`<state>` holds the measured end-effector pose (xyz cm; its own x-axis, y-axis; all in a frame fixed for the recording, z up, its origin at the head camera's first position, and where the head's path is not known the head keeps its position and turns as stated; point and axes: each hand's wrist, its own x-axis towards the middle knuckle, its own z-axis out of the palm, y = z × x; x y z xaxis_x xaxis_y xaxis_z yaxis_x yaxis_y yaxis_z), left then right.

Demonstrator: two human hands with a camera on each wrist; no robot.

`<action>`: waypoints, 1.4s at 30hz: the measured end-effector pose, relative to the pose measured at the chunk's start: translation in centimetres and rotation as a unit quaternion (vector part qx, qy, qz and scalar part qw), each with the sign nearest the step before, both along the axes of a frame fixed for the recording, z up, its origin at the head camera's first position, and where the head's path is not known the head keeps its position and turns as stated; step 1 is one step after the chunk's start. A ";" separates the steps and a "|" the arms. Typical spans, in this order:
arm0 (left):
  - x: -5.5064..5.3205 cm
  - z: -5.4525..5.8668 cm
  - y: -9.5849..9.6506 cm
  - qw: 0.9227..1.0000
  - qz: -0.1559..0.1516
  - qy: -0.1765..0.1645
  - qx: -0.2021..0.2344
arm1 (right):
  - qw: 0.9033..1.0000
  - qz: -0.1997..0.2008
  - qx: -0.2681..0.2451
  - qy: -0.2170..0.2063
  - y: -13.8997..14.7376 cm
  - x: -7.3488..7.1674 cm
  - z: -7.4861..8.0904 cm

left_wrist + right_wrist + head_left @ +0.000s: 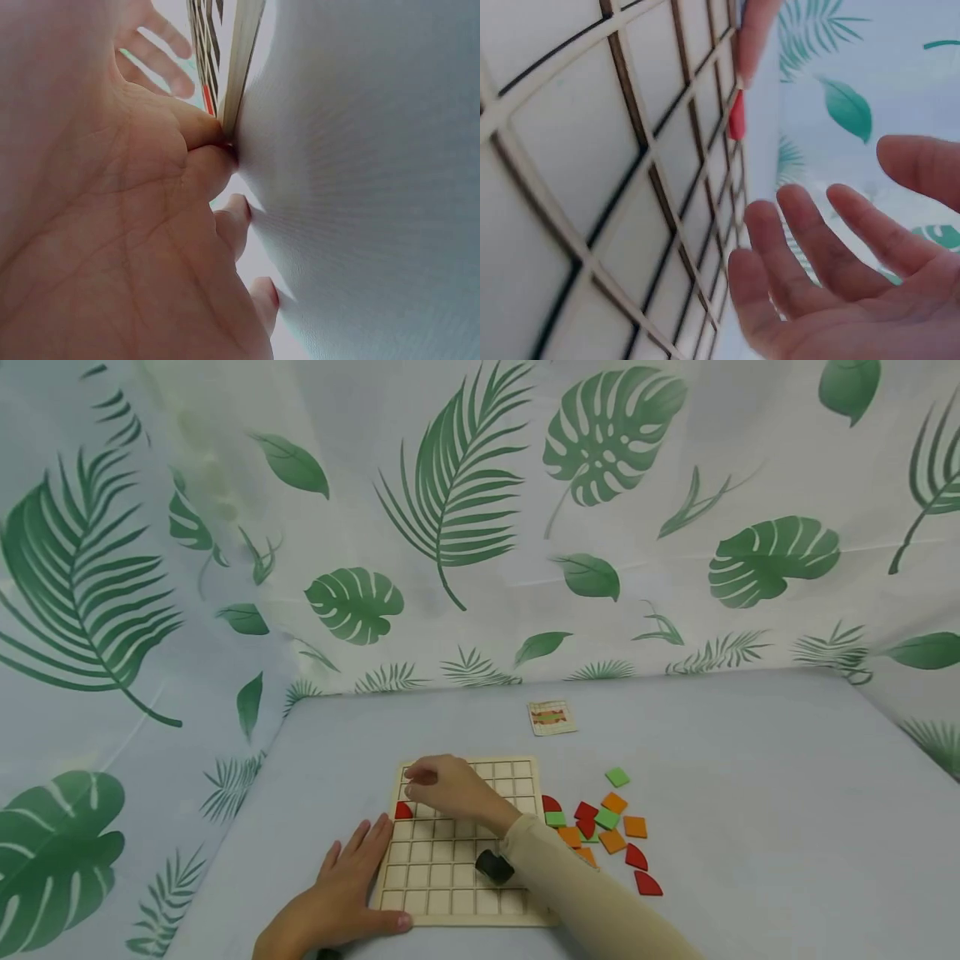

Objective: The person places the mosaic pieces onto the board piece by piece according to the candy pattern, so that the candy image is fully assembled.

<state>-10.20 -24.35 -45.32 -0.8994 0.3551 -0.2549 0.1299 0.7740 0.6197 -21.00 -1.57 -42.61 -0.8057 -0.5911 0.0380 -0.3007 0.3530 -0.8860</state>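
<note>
A wooden grid board (442,877) lies on the pale cloth, with one red quarter-circle tile (403,811) in a cell at its left edge. My left hand (337,885) rests spread against the board's left side, its thumb at the near left corner. In the left wrist view, fingertips of the left hand (150,202) meet the board's edge (244,60) and the cloth. Over the upper left of the board hovers my right hand (450,787), close to the red tile. The right wrist view shows the right hand (840,277) with loosely bent, parted fingers and nothing between them.
Right of the board lie several loose tiles: orange squares such as this orange tile (634,827), green squares including a green tile (617,777), and red quarter-circles like the red piece (648,883). Beyond the board lies a small pattern card (552,717). A leaf-print curtain (480,527) hangs behind.
</note>
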 end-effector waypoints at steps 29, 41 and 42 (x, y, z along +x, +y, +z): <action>0.2 0.5 0.4 0.999 0.006 -0.017 -0.035 | 1.000 0.002 -0.007 -0.019 13.1 1.1 4.2; 0.0 -0.4 0.6 0.999 0.003 -0.012 -0.034 | 0.996 -0.089 -0.008 -0.011 20.8 -0.3 4.4; 0.1 -0.5 0.5 0.999 0.003 -0.007 -0.032 | 0.995 -0.096 0.002 -0.009 21.3 -0.4 4.3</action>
<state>-10.14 -23.85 -45.83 -0.8973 0.3328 -0.2898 0.1169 0.8125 0.5711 -21.39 19.69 -38.36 -0.9046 -0.4257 0.0203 -0.2110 0.4058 -0.8893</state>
